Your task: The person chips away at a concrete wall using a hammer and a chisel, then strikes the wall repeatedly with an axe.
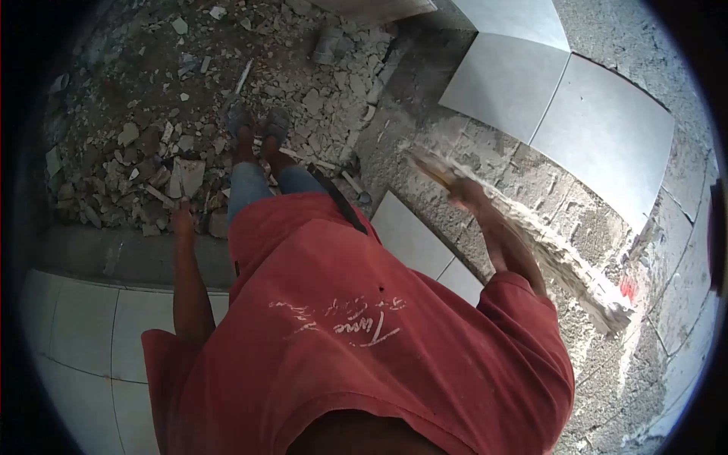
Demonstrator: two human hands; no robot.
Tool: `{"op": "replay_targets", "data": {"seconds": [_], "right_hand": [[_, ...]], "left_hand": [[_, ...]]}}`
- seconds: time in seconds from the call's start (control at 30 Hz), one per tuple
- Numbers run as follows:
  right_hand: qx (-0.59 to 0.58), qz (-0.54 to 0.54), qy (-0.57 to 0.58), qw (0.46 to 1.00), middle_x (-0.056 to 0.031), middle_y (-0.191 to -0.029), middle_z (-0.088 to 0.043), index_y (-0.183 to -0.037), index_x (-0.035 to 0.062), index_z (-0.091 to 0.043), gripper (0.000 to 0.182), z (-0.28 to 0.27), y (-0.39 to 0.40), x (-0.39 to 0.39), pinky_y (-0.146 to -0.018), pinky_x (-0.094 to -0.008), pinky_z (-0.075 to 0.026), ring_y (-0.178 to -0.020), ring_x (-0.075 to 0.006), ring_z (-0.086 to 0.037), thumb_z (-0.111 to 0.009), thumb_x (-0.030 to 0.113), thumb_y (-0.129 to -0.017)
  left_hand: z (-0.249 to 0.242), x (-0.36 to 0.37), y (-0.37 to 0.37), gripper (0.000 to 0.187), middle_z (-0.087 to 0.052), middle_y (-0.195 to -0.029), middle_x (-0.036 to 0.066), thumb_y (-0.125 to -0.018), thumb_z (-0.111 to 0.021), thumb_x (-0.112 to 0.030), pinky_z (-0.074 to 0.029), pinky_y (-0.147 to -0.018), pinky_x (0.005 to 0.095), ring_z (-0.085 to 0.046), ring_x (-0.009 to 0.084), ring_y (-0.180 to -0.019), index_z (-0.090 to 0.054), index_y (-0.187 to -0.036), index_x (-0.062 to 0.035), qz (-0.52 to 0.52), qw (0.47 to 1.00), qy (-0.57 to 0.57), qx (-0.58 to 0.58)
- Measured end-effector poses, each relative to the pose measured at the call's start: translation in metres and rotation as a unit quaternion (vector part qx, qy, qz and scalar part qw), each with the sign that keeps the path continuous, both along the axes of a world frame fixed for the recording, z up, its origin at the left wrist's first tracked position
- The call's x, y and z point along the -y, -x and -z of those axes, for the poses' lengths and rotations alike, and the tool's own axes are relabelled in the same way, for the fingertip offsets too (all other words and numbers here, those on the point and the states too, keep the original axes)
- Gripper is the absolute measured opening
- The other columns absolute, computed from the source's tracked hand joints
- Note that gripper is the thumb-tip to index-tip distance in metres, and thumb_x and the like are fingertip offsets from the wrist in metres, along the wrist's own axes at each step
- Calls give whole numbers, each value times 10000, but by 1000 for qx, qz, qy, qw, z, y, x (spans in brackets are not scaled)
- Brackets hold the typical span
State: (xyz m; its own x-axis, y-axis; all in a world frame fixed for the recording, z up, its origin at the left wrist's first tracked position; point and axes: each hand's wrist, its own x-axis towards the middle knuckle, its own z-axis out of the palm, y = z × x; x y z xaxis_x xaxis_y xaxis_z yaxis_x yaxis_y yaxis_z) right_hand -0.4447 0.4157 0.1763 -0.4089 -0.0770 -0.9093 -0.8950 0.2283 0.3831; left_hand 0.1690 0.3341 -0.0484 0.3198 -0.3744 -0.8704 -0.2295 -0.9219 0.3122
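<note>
At the left, my left hand (182,218) is closed at the narrow end of a flat, pale, wedge-shaped piece (186,178) that looks like a trowel blade; its handle is hidden. On the right, my right hand (467,195) is wrapped round the upper-left end of a long, mortar-crusted board (565,254), with a yellowish-brown edge by the fingers. The board slants down to the right over a rough mortar surface (523,171). Large pale tiles (599,136) lie above the board, and another pale tile (409,235) lies below my right hand.
Broken rubble (129,174) covers the ground around my feet (258,125). A grey ledge (136,254) borders it, with pale floor tiles (80,318) at the lower left. Rough, cracked grey slabs (675,265) line the far right. A grey cylindrical piece (327,45) lies in the rubble.
</note>
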Motion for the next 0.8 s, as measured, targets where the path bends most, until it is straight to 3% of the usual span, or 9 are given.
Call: {"op": "replay_targets", "data": {"seconds": [0.03, 0.1, 0.27, 0.33, 0.4, 0.5, 0.63, 0.7, 0.8], "right_hand": [[41, -3, -21, 999, -212, -844, -611, -1026, 54, -587, 336, 1, -20, 8, -668, -430, -470, -797, -345, -610, -518, 128, -706], [106, -12, 160, 981, -208, -810, -607, -1073, 62, -511, 380, 8, -65, 10, -643, -448, -466, -762, -357, -606, -539, 142, -703], [257, -43, 262, 929, -211, -748, -588, -1025, 77, -456, 360, 31, -109, 19, -677, -446, -467, -773, -374, -590, -565, 159, -692], [246, -69, 310, 916, -207, -734, -596, -983, 71, -513, 324, 44, -47, -23, -652, -429, -476, -713, -365, -600, -573, 173, -682], [91, 81, 107, 987, -186, -729, -612, -909, 62, -585, 260, 58, 20, -60, -629, -404, -485, -693, -333, -616, -568, 174, -675], [-26, 82, 134, 987, -172, -736, -624, -853, 52, -632, 218, 68, -7, -32, -643, -369, -490, -722, -296, -631, -562, 169, -683], [109, -23, 141, 984, -202, -796, -612, -921, 35, -543, 261, 69, -66, 11, -648, -437, -475, -750, -343, -612, -570, 167, -698], [225, -32, 250, 941, -202, -829, -598, -972, 51, -468, 320, 54, -107, 30, -646, -472, -458, -749, -375, -591, -578, 193, -708], [317, -35, 287, 903, -190, -829, -591, -989, 59, -434, 354, 67, -120, 23, -664, -475, -451, -769, -389, -579, -596, 205, -710]], "left_hand": [[-3, -5, -4, 349, -331, -520, 2, -883, -478, -355, -258, -458, 300, -317, 122, -456, -454, -644, -101, 5, 1000, -6, -1], [-4, -2, -10, 317, -347, -540, 8, -891, -468, -323, -277, -461, 289, -315, 112, -459, -457, -664, -101, 15, 999, -6, -38], [-9, -5, -5, 284, -366, -567, 9, -892, -462, -296, -295, -465, 274, -321, 104, -464, -458, -696, -91, 8, 1000, 13, -16], [-12, -11, -6, 271, -369, -573, 7, -891, -462, -293, -296, -466, 274, -322, 104, -464, -460, -716, -86, 4, 1000, 15, -12], [-15, -17, -9, 247, -375, -587, 5, -895, -459, -296, -292, -462, 274, -330, 100, -478, -467, -768, -84, -20, 998, 20, -50], [-9, -25, -24, 243, -393, -615, 6, -893, -465, -317, -299, -460, 286, -351, 106, -500, -469, -804, -92, 52, 997, -12, -54], [12, -34, -31, 253, -415, -640, 7, -888, -473, -336, -313, -459, 288, -364, 109, -511, -472, -801, -98, 15, 998, -42, -49], [17, -39, -34, 239, -407, -631, -2, -885, -478, -334, -326, -460, 284, -362, 108, -506, -477, -806, -109, 18, 999, -40, -31], [16, -36, -27, 222, -384, -620, -13, -889, -473, -325, -332, -460, 274, -354, 101, -499, -492, -839, -109, 13, 999, -36, -23]]}}
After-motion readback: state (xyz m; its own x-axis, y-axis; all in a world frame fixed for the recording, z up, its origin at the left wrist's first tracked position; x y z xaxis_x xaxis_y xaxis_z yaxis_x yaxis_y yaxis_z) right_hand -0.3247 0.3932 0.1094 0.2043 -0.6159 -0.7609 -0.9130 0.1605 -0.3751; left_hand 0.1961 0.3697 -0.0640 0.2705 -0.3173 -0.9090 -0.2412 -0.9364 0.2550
